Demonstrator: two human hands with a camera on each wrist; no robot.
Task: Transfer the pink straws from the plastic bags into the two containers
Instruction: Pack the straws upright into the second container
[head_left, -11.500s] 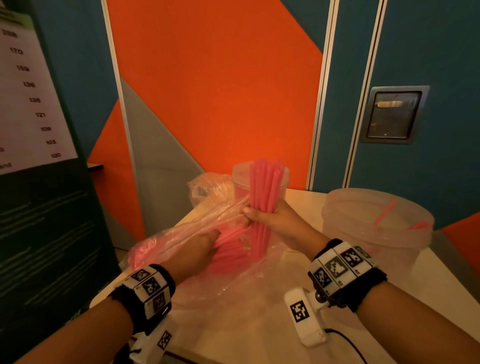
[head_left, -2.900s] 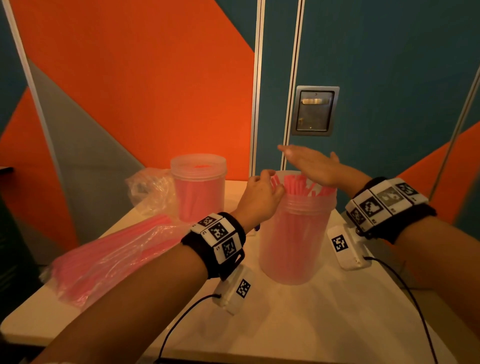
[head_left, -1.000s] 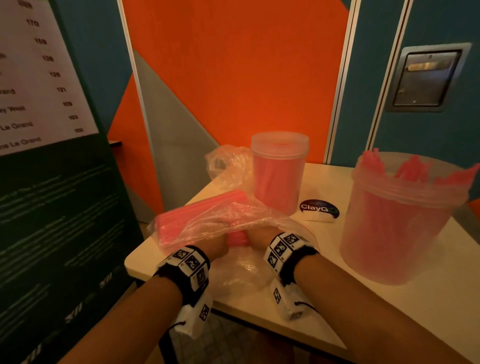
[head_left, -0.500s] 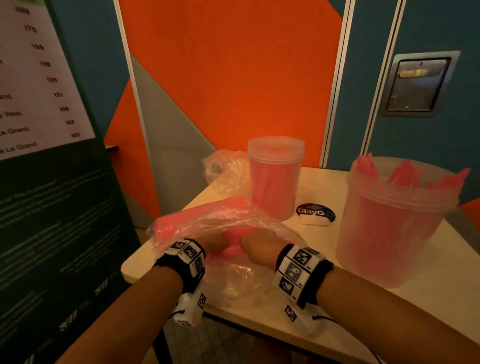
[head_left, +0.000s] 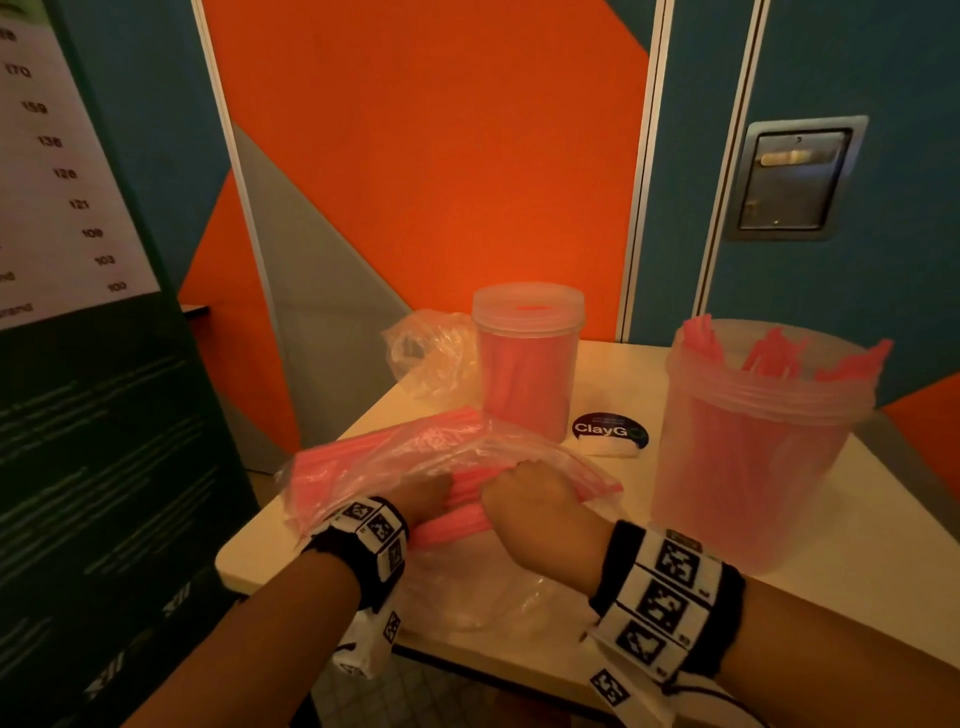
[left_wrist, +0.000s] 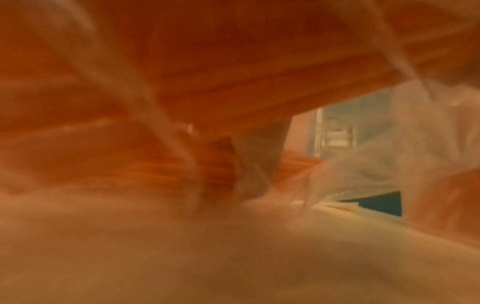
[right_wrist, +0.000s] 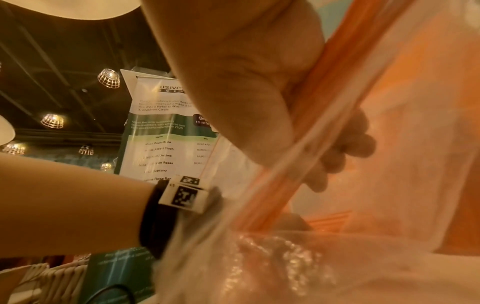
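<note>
A clear plastic bag (head_left: 374, 467) full of pink straws (head_left: 462, 499) lies across the table's front left corner, its mouth toward me. My right hand (head_left: 530, 499) pinches the bag's zip edge (right_wrist: 335, 86), as the right wrist view shows. My left hand (head_left: 423, 493) holds the mouth's other side, its curled fingers (right_wrist: 345, 148) showing through the plastic. The left wrist view is a blur of plastic and straws. A tall lidded container (head_left: 527, 364) with straws stands behind the bag. At the right, the wide open container (head_left: 753, 467) holds many straws.
An empty crumpled bag (head_left: 431, 353) lies left of the tall container. A round dark sticker (head_left: 610, 431) sits between the containers. A green banner stand (head_left: 93, 415) is close on the left. The table's front edge (head_left: 467, 660) runs just under my wrists.
Both hands came from the wide container to the bag of straws. Over the last second they stay at its mouth and draw slightly apart.
</note>
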